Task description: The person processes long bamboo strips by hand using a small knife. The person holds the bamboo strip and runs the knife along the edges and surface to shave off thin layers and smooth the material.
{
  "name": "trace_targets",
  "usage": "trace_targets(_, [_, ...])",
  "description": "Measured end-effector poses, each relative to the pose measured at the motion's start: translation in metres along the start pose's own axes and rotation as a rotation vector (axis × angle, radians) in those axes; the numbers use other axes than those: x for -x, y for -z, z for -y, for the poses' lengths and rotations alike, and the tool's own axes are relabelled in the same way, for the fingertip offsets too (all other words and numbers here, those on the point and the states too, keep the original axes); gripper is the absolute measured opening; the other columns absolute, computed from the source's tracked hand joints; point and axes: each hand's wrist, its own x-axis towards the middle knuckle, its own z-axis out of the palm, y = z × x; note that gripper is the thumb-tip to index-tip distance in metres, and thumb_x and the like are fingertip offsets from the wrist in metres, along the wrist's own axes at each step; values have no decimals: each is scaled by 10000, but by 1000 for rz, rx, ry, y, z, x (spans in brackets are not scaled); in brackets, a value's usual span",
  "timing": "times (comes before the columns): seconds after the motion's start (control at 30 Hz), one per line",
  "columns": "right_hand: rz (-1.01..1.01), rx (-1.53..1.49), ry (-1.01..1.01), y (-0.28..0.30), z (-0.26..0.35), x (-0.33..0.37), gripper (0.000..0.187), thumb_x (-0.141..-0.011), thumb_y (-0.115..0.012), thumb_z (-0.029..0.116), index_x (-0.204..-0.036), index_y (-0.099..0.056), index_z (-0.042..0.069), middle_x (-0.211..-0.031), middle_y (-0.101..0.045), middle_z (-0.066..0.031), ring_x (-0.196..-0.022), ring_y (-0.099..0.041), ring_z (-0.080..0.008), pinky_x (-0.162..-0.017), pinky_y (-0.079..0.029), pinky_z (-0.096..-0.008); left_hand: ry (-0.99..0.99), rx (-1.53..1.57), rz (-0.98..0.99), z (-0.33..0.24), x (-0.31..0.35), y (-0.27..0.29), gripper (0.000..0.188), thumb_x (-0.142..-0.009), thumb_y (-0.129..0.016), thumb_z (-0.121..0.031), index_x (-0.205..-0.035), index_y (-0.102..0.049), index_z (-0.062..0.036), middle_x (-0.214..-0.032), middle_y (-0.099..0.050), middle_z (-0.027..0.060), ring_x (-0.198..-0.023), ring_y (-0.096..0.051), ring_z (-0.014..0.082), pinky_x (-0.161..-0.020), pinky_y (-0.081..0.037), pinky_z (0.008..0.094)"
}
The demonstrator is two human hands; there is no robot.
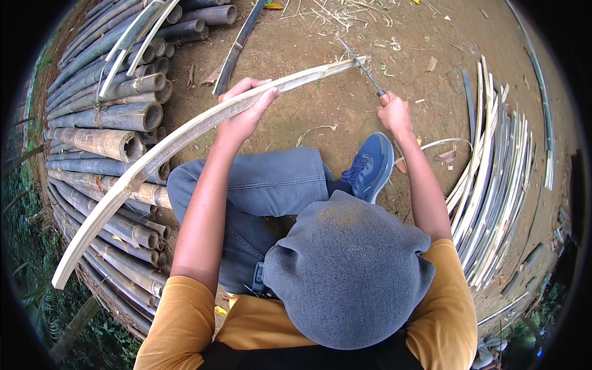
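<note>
My left hand is closed round a long split bamboo strip, its thumb lying along the near side. The pale strip bows from the lower left up to the top middle. In my right hand is the handle of a knife with a long, narrow blade. The blade crosses the strip's far end, where it appears to touch the wood. A blue shoe rests on the ground below my right hand. A grey cloth hat hides part of my lap.
Dark bamboo poles lie stacked at the left, with several pale strips across their top. On the right is a bundle of split strips. Thin shavings litter the brown dirt at the far side. A dark bamboo piece lies beyond my left hand.
</note>
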Motion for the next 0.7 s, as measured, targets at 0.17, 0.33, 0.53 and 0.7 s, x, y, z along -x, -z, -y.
trace_targets(0.17, [-98, -33, -105, -4, 2, -24, 229, -949, -581, 258, -1097, -646, 96, -1078, -701, -244, -1048, -660, -447, -904, -525, -547, 42, 40, -11, -4, -1, -3, 233, -916, -752, -194, -987, -678, 15, -945, -762, 126, -876, -740, 168, -790, -571, 295])
trace_targets(0.33, [-1, 0, 38, -10, 12, -4, 268, -981, -562, 290, -1155, -636, 99, -1086, -705, -235, -1047, -667, -435, -904, -527, -546, 98, 233, -24, -1, 2, -5, 195, -941, -707, -135, -938, -617, 39, -958, -732, 164, -891, -740, 214, -808, -596, 319])
trace_targets(0.53, [-36, -11, -25, -12, 0, -21, 285, -1000, -536, 308, -1154, -633, 89, -1091, -702, -238, -1057, -664, -430, -904, -527, -542, 178, 364, -97, 2, -1, -15, 173, -960, -655, -89, -963, -551, 49, -1008, -695, 208, -902, -736, 291, -825, -631, 388])
trace_targets(0.7, [-18, -47, -48, -19, -5, -16, 292, -1008, -524, 313, -1160, -636, 89, -1098, -701, -236, -1060, -663, -429, -912, -527, -540, 329, 411, -150, 0, -4, -14, 180, -978, -620, -127, -1023, -528, 20, -1051, -672, 213, -934, -736, 340, -866, -615, 399])
